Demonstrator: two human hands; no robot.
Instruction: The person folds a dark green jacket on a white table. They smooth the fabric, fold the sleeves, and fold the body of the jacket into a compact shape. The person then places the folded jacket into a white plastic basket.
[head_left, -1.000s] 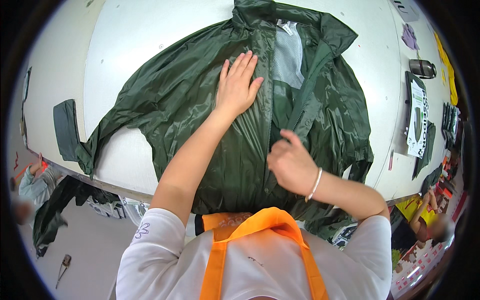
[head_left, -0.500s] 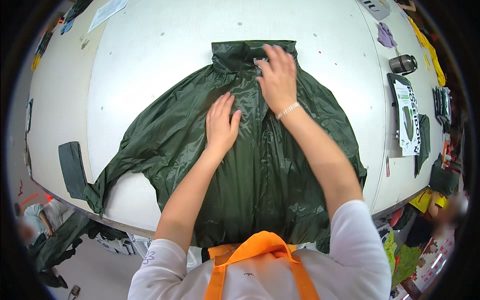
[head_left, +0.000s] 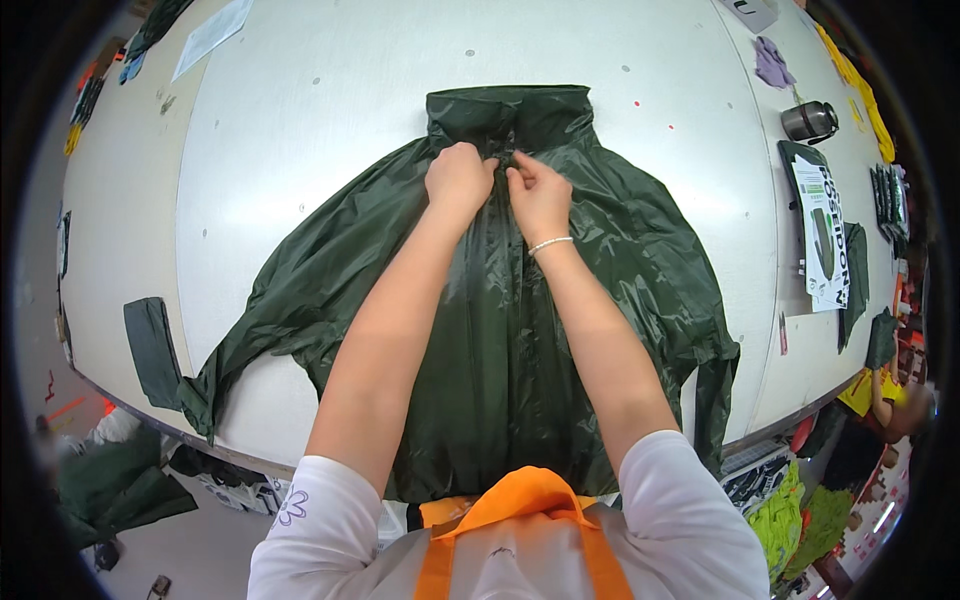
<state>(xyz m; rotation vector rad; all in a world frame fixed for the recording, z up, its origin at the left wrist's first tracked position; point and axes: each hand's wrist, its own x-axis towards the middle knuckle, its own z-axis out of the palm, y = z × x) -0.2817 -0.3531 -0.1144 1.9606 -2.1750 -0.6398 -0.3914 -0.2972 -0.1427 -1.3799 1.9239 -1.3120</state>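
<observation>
A shiny dark green rain jacket (head_left: 620,250) lies front up with its collar away from me and its sleeves spread to both sides. Just below the collar, my left hand (head_left: 460,182) is closed on the front opening, knuckles up. Close beside it, my right hand (head_left: 541,203) pinches the front edge between thumb and fingertips. Only a small gap parts the two hands at the neck. What lies inside the left fist is hidden. The jacket's front seam runs down between my forearms.
The jacket rests on a large white table (head_left: 330,130). A folded dark green piece (head_left: 152,352) lies by the left cuff. On the right are a metal flask (head_left: 809,122), a purple cloth (head_left: 772,63) and packaged garments with a printed sheet (head_left: 820,235). Another person (head_left: 882,395) is at the far right.
My left hand has moved up to the neck and closed from lying flat. My right hand has come down from the collar into a pinch. The collar's front edges sit closer together.
</observation>
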